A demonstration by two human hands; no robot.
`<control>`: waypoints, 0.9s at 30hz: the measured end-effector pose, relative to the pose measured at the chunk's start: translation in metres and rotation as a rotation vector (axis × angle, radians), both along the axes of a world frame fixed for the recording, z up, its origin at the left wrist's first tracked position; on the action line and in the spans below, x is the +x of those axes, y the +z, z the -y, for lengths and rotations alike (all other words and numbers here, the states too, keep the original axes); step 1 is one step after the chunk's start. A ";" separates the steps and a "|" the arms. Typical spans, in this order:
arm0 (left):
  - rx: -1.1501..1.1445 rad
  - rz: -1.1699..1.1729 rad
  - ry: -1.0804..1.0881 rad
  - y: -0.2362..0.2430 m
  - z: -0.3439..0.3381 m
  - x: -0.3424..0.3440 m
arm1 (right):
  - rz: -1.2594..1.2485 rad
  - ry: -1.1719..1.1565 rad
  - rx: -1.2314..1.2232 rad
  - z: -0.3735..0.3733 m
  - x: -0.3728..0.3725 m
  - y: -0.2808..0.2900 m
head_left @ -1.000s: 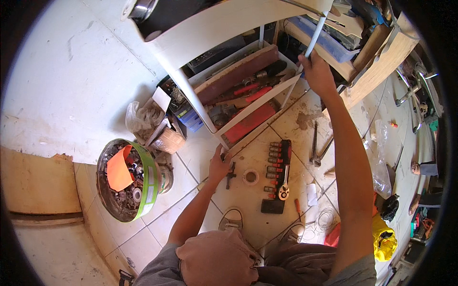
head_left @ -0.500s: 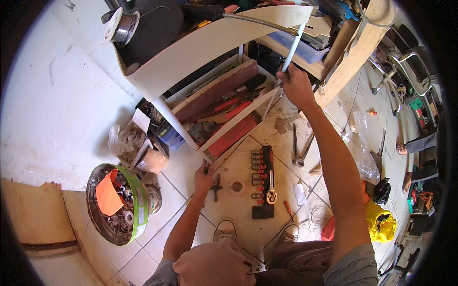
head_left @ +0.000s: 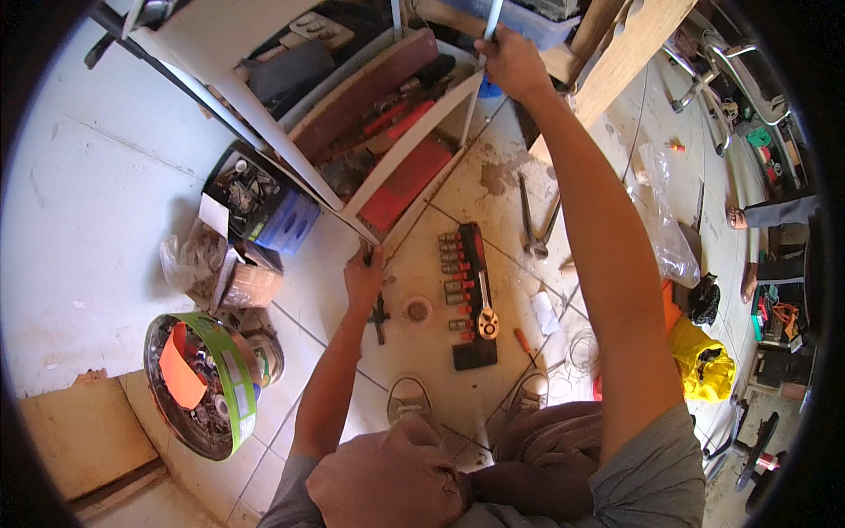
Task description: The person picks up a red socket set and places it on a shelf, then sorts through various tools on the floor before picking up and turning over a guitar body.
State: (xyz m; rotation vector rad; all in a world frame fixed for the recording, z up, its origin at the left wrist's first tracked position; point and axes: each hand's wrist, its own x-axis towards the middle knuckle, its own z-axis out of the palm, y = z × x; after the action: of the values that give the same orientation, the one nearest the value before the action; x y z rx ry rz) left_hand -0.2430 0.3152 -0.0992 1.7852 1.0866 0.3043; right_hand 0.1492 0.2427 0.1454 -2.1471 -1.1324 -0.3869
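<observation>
My left hand (head_left: pixel 363 278) reaches down and grips the lower front corner of a white metal shelf frame (head_left: pixel 264 132), at floor level. My right hand (head_left: pixel 513 60) is raised and closed around the frame's upright white post (head_left: pixel 489 18) near the top of the picture. The frame's bottom shelf holds red and dark tools (head_left: pixel 387 150). On the tiled floor just right of my left hand lie a small dark tool (head_left: pixel 379 317), a tape roll (head_left: pixel 417 311) and a socket set with a ratchet (head_left: pixel 466 295).
A round tin of small parts with a green rim (head_left: pixel 207 392) stands at left, beside boxes and bags (head_left: pixel 251 229). Pliers (head_left: pixel 528 220), a clear plastic bag (head_left: pixel 664 220), a yellow bag (head_left: pixel 704 361) and wooden planks (head_left: pixel 629 53) lie at right. My shoes (head_left: pixel 409 405) are below.
The view has dropped closer to the floor and shelf. Both hands have stayed on the frame, the right one now near the top edge of the picture.
</observation>
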 end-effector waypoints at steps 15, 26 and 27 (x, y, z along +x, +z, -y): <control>-0.064 -0.115 0.152 0.043 -0.001 -0.137 | -0.551 0.356 -0.631 0.107 -0.118 -0.129; -0.496 0.296 0.141 0.044 0.008 -0.134 | 0.078 0.796 -0.562 0.060 -0.347 -0.218; -0.506 0.320 0.146 0.044 0.006 -0.137 | 0.155 0.767 -0.534 0.059 -0.362 -0.223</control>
State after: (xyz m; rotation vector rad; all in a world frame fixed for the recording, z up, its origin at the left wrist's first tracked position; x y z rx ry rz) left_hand -0.3796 0.3088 -0.0547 1.1668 0.9599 0.3528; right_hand -0.2133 0.1837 -0.0779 -1.9033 -2.2154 0.1235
